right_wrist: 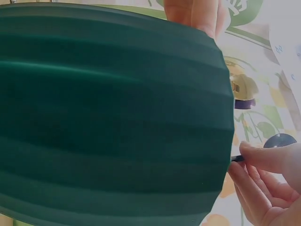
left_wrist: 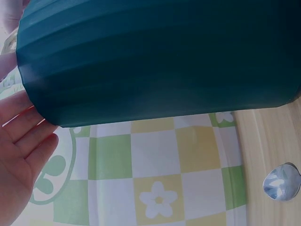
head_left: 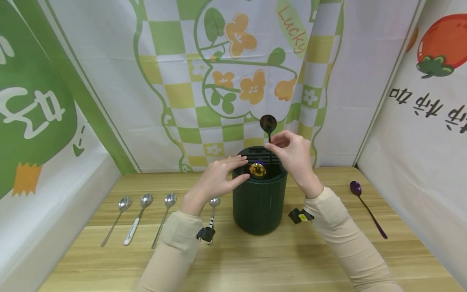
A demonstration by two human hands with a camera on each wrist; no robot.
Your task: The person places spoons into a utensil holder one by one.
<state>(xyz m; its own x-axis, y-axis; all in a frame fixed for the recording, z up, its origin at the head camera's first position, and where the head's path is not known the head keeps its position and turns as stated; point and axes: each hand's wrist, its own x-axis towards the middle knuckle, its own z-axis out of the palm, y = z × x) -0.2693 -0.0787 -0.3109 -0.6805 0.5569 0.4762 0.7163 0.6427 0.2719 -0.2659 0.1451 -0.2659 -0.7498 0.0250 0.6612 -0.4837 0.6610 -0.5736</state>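
Observation:
A dark green ribbed utensil holder [head_left: 259, 207] stands upright on the wooden table, its top partly covered by a slotted grid. My right hand [head_left: 294, 156] pinches the handle of a black spoon [head_left: 268, 123], bowl up, with the handle's lower end down inside the holder. In the right wrist view, thumb and fingers meet on that handle just above the rim. My left hand [head_left: 220, 178] rests at the holder's left rim with fingers extended. Between the hands, a gold spoon [head_left: 258, 170] sticks up from the opening, and a purple-blue edge shows behind its bowl.
To the left lie several silver spoons [head_left: 146, 200] in a row, one with a white handle. A spoon with a black-and-white handle [head_left: 212, 221] lies partly behind the left wrist. A purple spoon [head_left: 368, 209] lies at the right. A patterned curtain [head_left: 175, 81] hangs behind the table.

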